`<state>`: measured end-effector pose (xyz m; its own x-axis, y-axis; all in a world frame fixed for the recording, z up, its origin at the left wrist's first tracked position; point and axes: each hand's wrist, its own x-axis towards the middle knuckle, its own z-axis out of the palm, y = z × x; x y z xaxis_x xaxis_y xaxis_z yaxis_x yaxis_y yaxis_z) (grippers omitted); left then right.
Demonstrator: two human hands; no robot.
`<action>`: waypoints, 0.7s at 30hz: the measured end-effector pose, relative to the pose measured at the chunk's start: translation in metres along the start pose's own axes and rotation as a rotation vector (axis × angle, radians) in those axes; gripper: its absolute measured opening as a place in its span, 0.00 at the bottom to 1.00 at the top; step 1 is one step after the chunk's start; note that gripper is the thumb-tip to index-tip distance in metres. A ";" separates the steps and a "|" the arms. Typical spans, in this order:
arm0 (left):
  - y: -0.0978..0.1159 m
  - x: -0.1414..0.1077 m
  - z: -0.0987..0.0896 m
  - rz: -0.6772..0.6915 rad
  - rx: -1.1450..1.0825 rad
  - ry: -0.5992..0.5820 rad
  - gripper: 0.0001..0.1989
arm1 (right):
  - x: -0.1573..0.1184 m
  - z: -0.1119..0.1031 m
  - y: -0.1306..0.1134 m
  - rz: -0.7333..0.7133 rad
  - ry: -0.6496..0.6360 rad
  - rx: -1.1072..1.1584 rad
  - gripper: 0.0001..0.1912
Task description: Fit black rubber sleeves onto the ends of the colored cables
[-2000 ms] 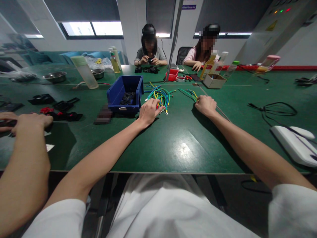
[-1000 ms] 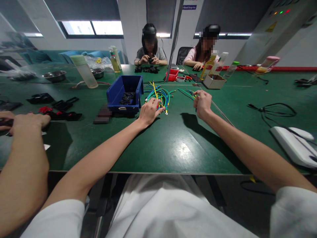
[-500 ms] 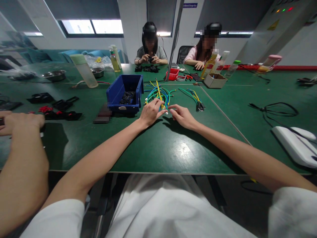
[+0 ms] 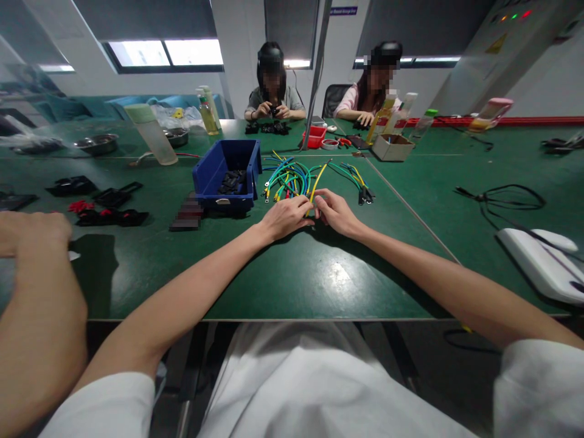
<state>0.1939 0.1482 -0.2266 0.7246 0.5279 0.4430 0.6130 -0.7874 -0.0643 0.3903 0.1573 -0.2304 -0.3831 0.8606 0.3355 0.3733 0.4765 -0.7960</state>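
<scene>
My left hand (image 4: 286,218) is closed on the lower end of a yellow wire (image 4: 321,179), which tilts up to the right. Right beside it, my right hand (image 4: 335,213) has its fingers curled close to that same wire end; what they pinch, if anything, is hidden. Just beyond both hands lies a tangled pile of green, blue and yellow wires (image 4: 290,176) with metal end lugs. Farther right, a smaller bunch of wires (image 4: 357,180) with black ends rests on the green table (image 4: 292,274).
A blue bin (image 4: 227,176) with black parts stands left of the wires. Black and red parts (image 4: 112,217) lie farther left, near another person's arm (image 4: 41,304). Two people sit across the table. A white device (image 4: 542,261) and black cable (image 4: 502,199) are at right.
My left hand has moved slightly right and nearer me, away from the pile. The yellow wire went right with it and now leans right. My right hand has come closer to the left.
</scene>
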 end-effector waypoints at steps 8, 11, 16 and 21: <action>0.000 0.001 0.001 0.005 0.050 -0.060 0.09 | 0.008 -0.002 0.008 0.119 0.107 0.236 0.23; -0.001 0.001 0.001 -0.019 0.049 -0.041 0.09 | 0.010 -0.003 0.010 0.162 0.157 0.322 0.20; -0.003 0.000 0.003 -0.061 0.034 -0.001 0.10 | 0.012 -0.003 0.009 0.223 0.209 0.404 0.14; -0.008 -0.003 0.007 -0.155 -0.003 0.026 0.09 | 0.014 -0.001 0.013 0.227 0.276 0.436 0.10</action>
<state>0.1890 0.1553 -0.2332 0.6129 0.6349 0.4704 0.7161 -0.6979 0.0090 0.3908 0.1753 -0.2357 -0.0768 0.9759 0.2043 0.0142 0.2060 -0.9785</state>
